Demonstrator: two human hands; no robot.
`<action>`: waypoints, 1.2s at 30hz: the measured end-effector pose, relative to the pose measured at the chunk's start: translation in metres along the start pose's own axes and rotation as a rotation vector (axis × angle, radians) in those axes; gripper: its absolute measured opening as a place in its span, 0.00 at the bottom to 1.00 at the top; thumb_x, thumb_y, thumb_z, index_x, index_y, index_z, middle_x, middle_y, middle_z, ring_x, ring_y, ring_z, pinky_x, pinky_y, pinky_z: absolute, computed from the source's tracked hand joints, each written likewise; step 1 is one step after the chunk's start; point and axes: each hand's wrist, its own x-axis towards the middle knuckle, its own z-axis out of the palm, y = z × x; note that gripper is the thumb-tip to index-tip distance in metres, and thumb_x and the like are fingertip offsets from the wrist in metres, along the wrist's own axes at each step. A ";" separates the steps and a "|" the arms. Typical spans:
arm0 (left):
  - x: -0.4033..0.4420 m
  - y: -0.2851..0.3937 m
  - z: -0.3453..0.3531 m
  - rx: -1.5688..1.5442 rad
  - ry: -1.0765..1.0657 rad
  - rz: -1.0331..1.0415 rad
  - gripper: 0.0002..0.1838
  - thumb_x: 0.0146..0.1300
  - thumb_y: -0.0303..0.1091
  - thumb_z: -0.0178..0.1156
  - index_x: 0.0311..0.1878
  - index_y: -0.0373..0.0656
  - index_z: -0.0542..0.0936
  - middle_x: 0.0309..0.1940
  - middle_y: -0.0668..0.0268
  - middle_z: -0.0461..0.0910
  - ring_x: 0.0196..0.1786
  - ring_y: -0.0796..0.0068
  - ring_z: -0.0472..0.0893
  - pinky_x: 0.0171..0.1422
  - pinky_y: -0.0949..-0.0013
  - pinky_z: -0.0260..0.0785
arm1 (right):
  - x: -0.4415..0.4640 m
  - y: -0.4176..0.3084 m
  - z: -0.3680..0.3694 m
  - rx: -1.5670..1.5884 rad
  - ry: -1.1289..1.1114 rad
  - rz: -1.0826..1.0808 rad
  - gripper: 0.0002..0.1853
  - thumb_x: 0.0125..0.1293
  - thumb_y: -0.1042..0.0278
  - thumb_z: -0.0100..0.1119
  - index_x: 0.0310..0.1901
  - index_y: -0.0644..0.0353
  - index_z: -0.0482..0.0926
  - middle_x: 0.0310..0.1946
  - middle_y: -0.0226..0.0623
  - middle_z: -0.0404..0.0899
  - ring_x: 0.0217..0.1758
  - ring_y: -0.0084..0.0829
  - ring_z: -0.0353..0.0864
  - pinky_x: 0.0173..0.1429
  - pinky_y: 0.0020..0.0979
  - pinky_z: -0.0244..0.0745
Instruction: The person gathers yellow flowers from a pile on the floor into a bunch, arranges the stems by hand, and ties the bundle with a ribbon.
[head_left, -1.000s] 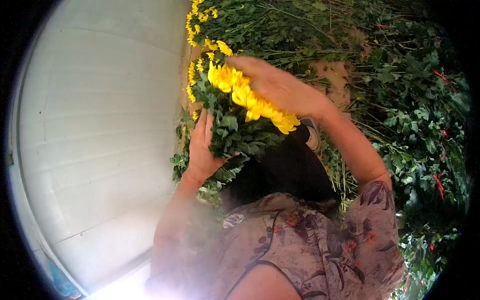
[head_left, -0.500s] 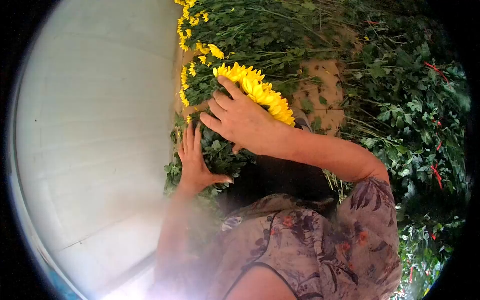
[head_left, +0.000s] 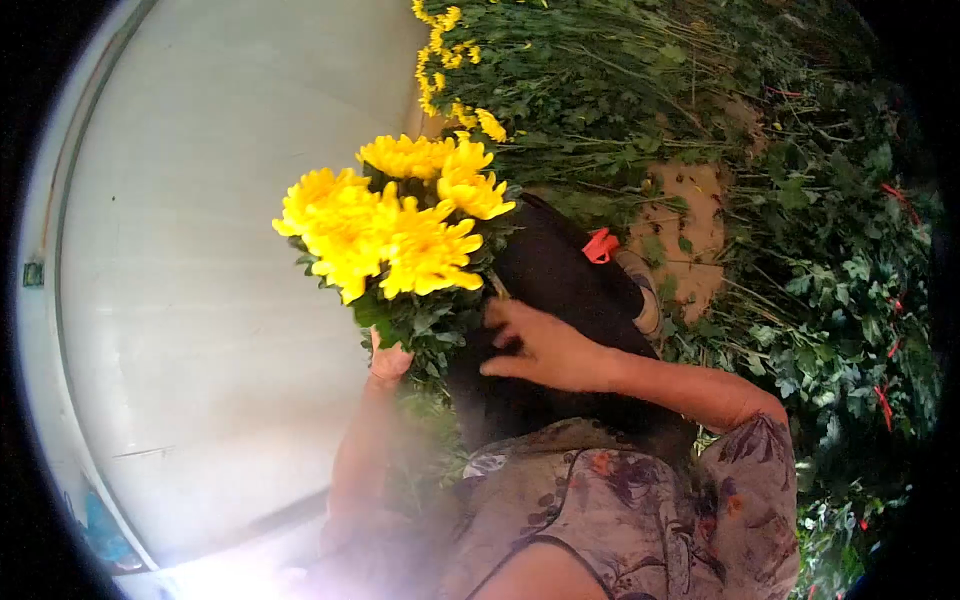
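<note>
A bunch of yellow chrysanthemums (head_left: pixel 400 230) stands upright in front of me, with dark green leaves (head_left: pixel 420 330) below the blooms. Behind those leaves, my left hand (head_left: pixel 388 362) grips the bunch from its left side; most of its fingers are hidden. To the right of the bunch, over my dark-clothed leg, is my right hand (head_left: pixel 545 347). Its fingers are slightly bent and apart, close to the leaves, with nothing seen in them.
Cut chrysanthemum stems (head_left: pixel 600 90) lie piled at the back, with yellow heads (head_left: pixel 445 50) at their left end. Leafy bunches with red ties (head_left: pixel 883 405) line the right. A pale wall or panel (head_left: pixel 230 120) fills the left. A red strip (head_left: pixel 601 246) lies by my shoe (head_left: pixel 640 290).
The chrysanthemum bunch has been lifted and turned upward, moving left, now in my left hand. My right hand has come off the blooms and moved down and right. The view has shifted.
</note>
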 end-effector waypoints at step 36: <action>-0.032 0.146 -0.012 0.916 -0.096 -0.081 0.40 0.43 0.36 0.71 0.62 0.45 0.66 0.57 0.65 0.72 0.57 0.62 0.73 0.61 0.57 0.65 | 0.029 0.144 -0.097 0.582 0.526 0.494 0.21 0.58 0.51 0.64 0.42 0.64 0.82 0.31 0.30 0.79 0.32 0.19 0.73 0.38 0.25 0.66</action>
